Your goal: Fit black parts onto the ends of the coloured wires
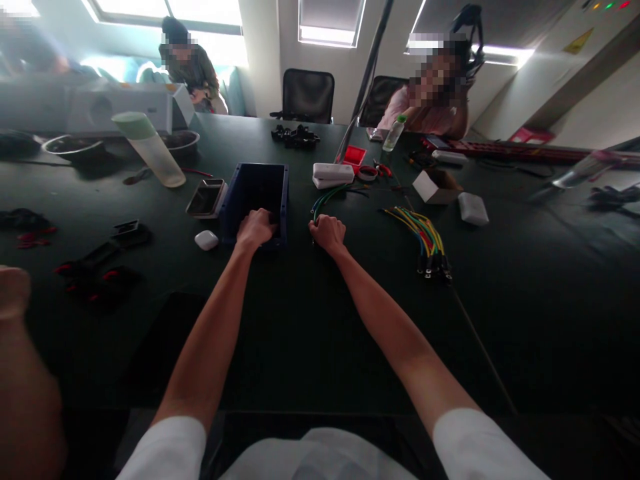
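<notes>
"How are the hands and cables placed?"

"The blue bin [285, 200] is taken as landmark; the left hand [257, 228] is lowered over its near end, fingers bent, and whether anything is gripped cannot be told; just right of the bin, the near ends of green and blue cables [324, 197] appear to be pinched in the right hand [328, 233]; farther right of the bin, a cable bundle [425, 240] is laid."

"What could go wrong?"

"The bin could be dragged or tipped if its near wall were caught by the left wrist; the held cables could be snagged together, since they are laid overlapping; the white case [206, 240], just left of the bin, could be knocked by a forearm."

"What is hard to make out?"

"The bin's contents are lost in shadow; the count of cables held is hidden by the right hand; well left of the bin, black-and-red parts [100, 272] are blurred, and another person's arm [25, 380] is cut off."
</notes>
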Action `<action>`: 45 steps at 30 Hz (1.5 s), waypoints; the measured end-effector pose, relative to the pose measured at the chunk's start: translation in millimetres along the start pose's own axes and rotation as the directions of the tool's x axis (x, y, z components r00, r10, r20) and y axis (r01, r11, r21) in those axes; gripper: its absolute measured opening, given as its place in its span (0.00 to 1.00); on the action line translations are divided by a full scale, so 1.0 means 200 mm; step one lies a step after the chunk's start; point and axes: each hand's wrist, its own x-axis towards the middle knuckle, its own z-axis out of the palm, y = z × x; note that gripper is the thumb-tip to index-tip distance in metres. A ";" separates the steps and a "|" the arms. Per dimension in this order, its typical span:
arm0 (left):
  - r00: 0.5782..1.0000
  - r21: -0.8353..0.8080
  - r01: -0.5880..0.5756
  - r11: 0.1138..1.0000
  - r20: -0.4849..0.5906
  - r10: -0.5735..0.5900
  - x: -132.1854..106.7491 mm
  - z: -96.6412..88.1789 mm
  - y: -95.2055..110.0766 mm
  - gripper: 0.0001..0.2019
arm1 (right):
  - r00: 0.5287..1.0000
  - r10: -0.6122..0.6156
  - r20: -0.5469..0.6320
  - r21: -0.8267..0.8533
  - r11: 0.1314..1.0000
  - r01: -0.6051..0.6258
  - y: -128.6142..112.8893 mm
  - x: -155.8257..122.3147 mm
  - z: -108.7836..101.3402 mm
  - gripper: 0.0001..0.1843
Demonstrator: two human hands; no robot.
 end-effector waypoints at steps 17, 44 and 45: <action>1.000 -0.038 -0.007 0.999 -0.012 0.006 -0.02 -0.01 0.01 0.17 | 1.000 0.009 -0.003 0.016 1.000 -0.009 0.00 0.00 -0.01 0.21; 0.994 -0.081 0.047 0.996 -0.097 -0.055 -0.07 -0.02 0.03 0.17 | 0.998 0.067 0.006 0.081 0.994 -0.067 -0.01 -0.09 -0.04 0.19; 0.993 -0.083 0.048 0.995 -0.102 -0.056 -0.07 -0.02 0.03 0.17 | 0.997 0.078 0.009 0.087 0.993 -0.078 -0.02 -0.09 -0.04 0.19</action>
